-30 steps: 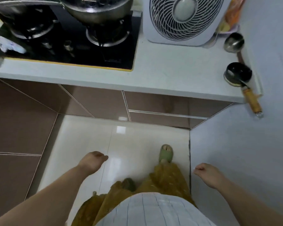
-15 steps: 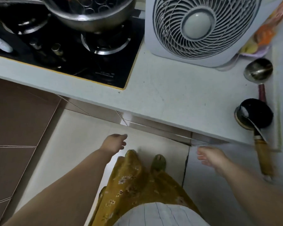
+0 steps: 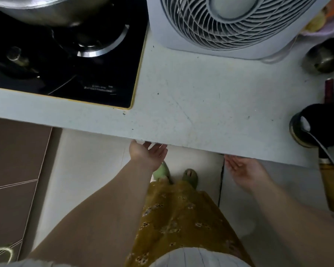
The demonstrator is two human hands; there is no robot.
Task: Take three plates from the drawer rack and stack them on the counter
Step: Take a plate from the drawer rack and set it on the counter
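Plates and the drawer rack aren't visible from the head view, whatever sits under the bench (image 3: 201, 105) is hidden by its front edge. Both hands are empty and spread open, palms turned up. Left hand (image 3: 147, 153) has its fingertips right at the underside of the front edge, roughly mid-bench; can't tell if they're actually touching it. Right hand (image 3: 241, 168) is just beside the same edge further toward the right end, fingers loose and apart, a little below the lip.

On top of the bench: black glass gas hob (image 3: 69, 70) fills the far left corner, with a steel pot (image 3: 46, 10) sitting on the burner at the back. A white box fan (image 3: 229, 22) stands along the far edge, right of the hob. Near the right edge there's a metal ladle (image 3: 324, 56) with a dark red handle, and closer to the front right corner a black ladle (image 3: 320, 126) with a wooden handle sticking out past the bench edge.

Below, pale tiled floor (image 3: 85, 170), brown cabinet fronts (image 3: 14, 155) on the left, mustard floral trousers (image 3: 181, 218) and green slippers (image 3: 190, 175).
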